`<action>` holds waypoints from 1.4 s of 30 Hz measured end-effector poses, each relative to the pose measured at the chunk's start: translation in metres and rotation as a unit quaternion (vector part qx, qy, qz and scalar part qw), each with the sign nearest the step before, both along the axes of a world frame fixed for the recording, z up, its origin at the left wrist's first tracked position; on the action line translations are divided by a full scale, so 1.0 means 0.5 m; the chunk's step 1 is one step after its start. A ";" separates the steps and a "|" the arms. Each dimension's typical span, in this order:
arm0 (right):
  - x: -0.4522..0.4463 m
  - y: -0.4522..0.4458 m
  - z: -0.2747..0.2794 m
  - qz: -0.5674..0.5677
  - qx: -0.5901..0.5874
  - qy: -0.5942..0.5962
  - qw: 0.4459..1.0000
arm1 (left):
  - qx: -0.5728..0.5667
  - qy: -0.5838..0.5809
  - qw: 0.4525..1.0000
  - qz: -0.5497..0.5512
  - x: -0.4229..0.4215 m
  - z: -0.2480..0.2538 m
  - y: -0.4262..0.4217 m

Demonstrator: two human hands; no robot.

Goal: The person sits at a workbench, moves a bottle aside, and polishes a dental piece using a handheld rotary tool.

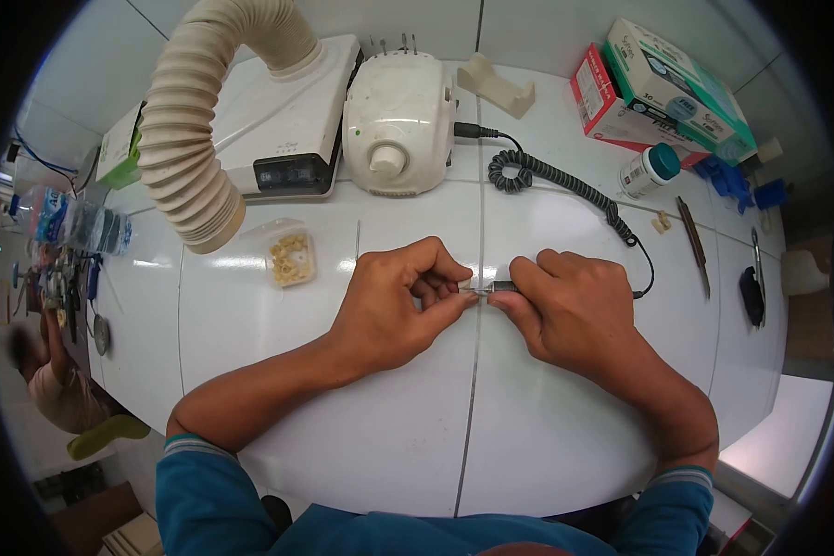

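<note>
My right hand (574, 306) is closed around a dark rotary handpiece (502, 287), its metal tip pointing left. A coiled black cord (565, 188) runs from behind this hand to the white control unit (397, 125). Opposite, my left hand (385, 301) pinches a small pale piece (465, 285) between thumb and fingers; its exact shape is mostly hidden by the fingertips. The handpiece tip meets or nearly meets the piece; I cannot tell whether they touch. Left of my left hand, a clear plastic box (309, 275) holds several small yellowish, tooth-like pieces.
A ribbed suction hose (185, 139) arches from a white extractor (250, 120). Stacked glove boxes (667, 93), a green-capped bottle (647, 172) and a brown-handled tool (690, 236) lie at right. Bottles (74, 222) stand at left, where another person (60, 389) sits.
</note>
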State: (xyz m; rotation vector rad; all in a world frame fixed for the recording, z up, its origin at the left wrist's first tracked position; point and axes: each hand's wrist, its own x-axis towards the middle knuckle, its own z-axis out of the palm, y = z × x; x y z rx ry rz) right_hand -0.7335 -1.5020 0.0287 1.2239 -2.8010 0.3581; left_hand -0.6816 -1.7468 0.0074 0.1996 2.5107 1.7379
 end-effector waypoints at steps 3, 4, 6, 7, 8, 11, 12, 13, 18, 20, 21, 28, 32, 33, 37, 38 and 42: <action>0.000 -0.003 -0.001 0.000 -0.002 0.000 1.000 | -0.002 0.000 1.000 -0.001 0.002 -0.001 -0.002; 0.000 -0.003 -0.001 0.000 -0.004 0.002 1.000 | -0.002 0.001 1.000 -0.002 0.002 0.001 -0.002; -0.001 0.000 0.001 0.000 0.008 -0.006 1.000 | 0.000 0.003 1.000 -0.004 0.001 0.001 -0.001; -0.001 0.000 0.001 -0.001 0.013 -0.010 1.000 | 0.002 0.002 1.000 -0.004 0.002 -0.001 -0.002; -0.002 -0.001 0.001 -0.001 0.010 -0.008 1.000 | 0.005 0.000 1.000 -0.004 0.002 -0.002 -0.002; 0.000 -0.002 0.001 -0.002 0.007 -0.008 1.000 | -0.002 0.000 1.000 -0.007 0.001 0.003 -0.002; -0.001 -0.001 0.001 -0.002 0.008 -0.007 1.000 | 0.000 0.001 1.000 -0.006 0.000 0.003 -0.002; 0.000 -0.001 0.000 -0.003 0.010 -0.009 1.000 | 0.002 -0.001 1.000 -0.005 0.001 0.001 -0.002; 0.000 -0.002 0.003 -0.001 0.010 -0.009 1.000 | 0.002 -0.006 1.000 -0.005 0.000 0.002 -0.002; 0.000 -0.002 0.002 -0.002 0.007 -0.007 1.000 | -0.003 -0.005 1.000 -0.005 0.001 0.002 -0.002; 0.000 -0.004 0.002 -0.002 0.004 -0.005 1.000 | -0.002 -0.007 1.000 -0.005 0.002 0.001 -0.002; -0.001 -0.004 0.000 0.002 0.001 0.001 1.000 | -0.002 -0.003 1.000 -0.005 0.001 0.001 -0.001; -0.004 0.004 -0.004 0.006 -0.008 0.006 1.000 | -0.013 -0.004 1.000 -0.006 0.003 0.008 -0.001; -0.006 0.006 -0.004 0.005 -0.012 0.005 1.000 | -0.009 0.004 1.000 -0.008 0.002 0.007 -0.002; -0.005 0.005 -0.005 0.004 -0.017 0.003 1.000 | -0.005 0.020 1.000 -0.011 0.003 0.002 -0.005; -0.006 0.005 -0.005 0.004 -0.017 0.006 1.000 | -0.007 0.020 1.000 -0.012 0.003 0.003 -0.006; -0.007 0.004 -0.008 0.003 -0.014 0.007 1.000 | -0.001 0.015 1.000 -0.013 0.001 0.001 -0.007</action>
